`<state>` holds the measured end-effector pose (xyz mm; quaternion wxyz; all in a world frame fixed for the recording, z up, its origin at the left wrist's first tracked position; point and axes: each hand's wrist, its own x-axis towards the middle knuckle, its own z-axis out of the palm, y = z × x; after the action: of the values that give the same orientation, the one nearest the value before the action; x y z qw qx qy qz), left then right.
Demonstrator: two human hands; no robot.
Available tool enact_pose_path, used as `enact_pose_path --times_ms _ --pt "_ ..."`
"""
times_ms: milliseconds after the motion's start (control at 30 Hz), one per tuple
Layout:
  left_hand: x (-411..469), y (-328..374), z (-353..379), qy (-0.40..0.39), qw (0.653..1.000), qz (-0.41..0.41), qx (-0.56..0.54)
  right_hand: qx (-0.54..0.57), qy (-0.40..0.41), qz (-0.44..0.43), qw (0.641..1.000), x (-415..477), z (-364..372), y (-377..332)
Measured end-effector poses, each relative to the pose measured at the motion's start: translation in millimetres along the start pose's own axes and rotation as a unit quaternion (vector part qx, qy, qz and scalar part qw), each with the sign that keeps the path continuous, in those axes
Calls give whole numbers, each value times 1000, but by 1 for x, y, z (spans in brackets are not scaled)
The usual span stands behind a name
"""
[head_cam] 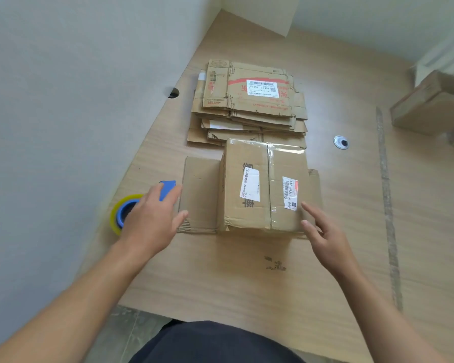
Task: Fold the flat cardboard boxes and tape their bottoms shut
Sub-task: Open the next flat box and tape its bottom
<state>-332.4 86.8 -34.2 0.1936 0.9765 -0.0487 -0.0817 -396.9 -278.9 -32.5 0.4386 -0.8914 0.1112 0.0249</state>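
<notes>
Left hand (152, 221), right hand (325, 237), fingers loose, flanking taped box (247, 158), label (290, 192) perhaps "647 H431-30"

Taped brown cardboard box (265, 184) mid light-wood worktop (220, 271); stack of flat brown cardboard boxes (249, 100) directly behind; blue tape dispenser (123, 213) left of box; round metal grommet (340, 142) behind-right.
</notes>
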Motion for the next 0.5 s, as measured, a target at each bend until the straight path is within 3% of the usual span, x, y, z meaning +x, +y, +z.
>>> enact_pose_path --times_ms 100,233,333,500 --pt "0 35 5 -57 971 161 -168 -33 -14 -13 999 -4 2 8" --pt "10 72 31 11 951 304 -54 -86 -14 -50 995 -6 11 9" --pt "18 98 51 43 937 346 14 -90 -14 -83 992 -5 21 8" --pt "25 102 71 101 922 371 35 -95 -4 -103 990 -5 29 18"
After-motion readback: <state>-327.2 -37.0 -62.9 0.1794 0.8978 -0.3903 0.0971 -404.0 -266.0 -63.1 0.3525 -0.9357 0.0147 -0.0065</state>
